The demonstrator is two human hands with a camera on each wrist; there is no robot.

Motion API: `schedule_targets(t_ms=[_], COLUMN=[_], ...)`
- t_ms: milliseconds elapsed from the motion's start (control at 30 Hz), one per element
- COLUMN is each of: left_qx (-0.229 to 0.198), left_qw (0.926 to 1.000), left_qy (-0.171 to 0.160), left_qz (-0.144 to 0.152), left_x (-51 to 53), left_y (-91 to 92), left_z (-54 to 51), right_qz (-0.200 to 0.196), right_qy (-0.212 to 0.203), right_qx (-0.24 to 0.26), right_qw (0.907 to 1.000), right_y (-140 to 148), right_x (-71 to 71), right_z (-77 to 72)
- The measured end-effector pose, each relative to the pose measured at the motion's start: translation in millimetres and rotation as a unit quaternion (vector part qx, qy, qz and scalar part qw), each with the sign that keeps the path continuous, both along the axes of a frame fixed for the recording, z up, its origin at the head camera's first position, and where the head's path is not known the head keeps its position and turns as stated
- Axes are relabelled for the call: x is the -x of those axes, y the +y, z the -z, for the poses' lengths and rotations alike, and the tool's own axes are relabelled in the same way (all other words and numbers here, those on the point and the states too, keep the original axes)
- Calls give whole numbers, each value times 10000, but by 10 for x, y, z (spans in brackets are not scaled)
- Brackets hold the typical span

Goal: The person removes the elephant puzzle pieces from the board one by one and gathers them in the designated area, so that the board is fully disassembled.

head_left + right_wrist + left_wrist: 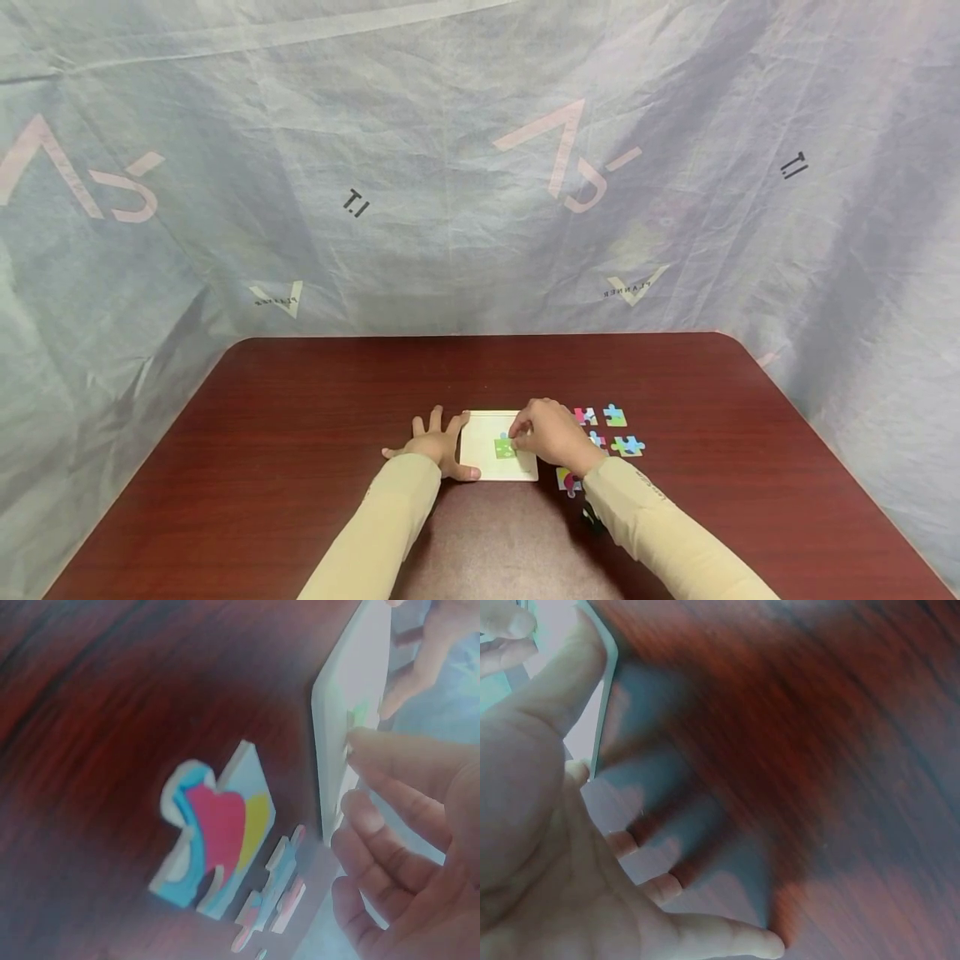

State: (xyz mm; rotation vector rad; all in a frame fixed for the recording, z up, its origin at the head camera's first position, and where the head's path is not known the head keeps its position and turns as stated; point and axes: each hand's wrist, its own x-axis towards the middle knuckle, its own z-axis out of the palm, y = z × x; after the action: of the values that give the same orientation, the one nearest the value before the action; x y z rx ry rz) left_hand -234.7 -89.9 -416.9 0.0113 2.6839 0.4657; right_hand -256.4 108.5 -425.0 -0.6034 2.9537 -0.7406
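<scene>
A pale, square puzzle board [480, 446] lies on the table between the hands. On it sits a green puzzle piece [505, 450] with a light blue tab. My left hand [429, 446] is spread flat with straight fingers at the board's left side, its thumb [570, 671] over the near left corner. My right hand [553, 432] reaches over the board's right side and pinches the green piece at its edge between thumb and index finger. In the right wrist view, the right fingers [405, 761] partly hide that piece.
Several loose puzzle pieces [627, 447] lie right of the board, some partly behind the right hand. A pink, yellow and blue piece [225, 825] lies close to the right wrist. The dark red table [337, 400] ends at a grey fabric curtain [450, 208].
</scene>
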Motion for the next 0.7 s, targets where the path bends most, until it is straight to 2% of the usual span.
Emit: schedule_targets(t_ms=[133, 200, 367, 533, 700], left_qx=[81, 61, 51, -34, -71], left_qw=[9999, 9999, 9999, 10000, 10000], left_qy=[-71, -105, -124, -87, -13], left_qz=[6, 10, 34, 6, 5], left_x=[28, 13, 7, 3, -15], left_y=[1, 3, 3, -5, -13], left_z=[21, -19, -23, -14, -32], right_qz=[-197, -270, -248, -339, -470], right_qy=[63, 87, 143, 332, 302], right_qx=[19, -37, -170, -32, 139], right_qw=[9998, 9996, 9994, 9989, 9983], right_y=[20, 30, 52, 74, 88], right_x=[-12, -30, -82, -118, -130], right_z=[-2, 0, 19, 40, 44])
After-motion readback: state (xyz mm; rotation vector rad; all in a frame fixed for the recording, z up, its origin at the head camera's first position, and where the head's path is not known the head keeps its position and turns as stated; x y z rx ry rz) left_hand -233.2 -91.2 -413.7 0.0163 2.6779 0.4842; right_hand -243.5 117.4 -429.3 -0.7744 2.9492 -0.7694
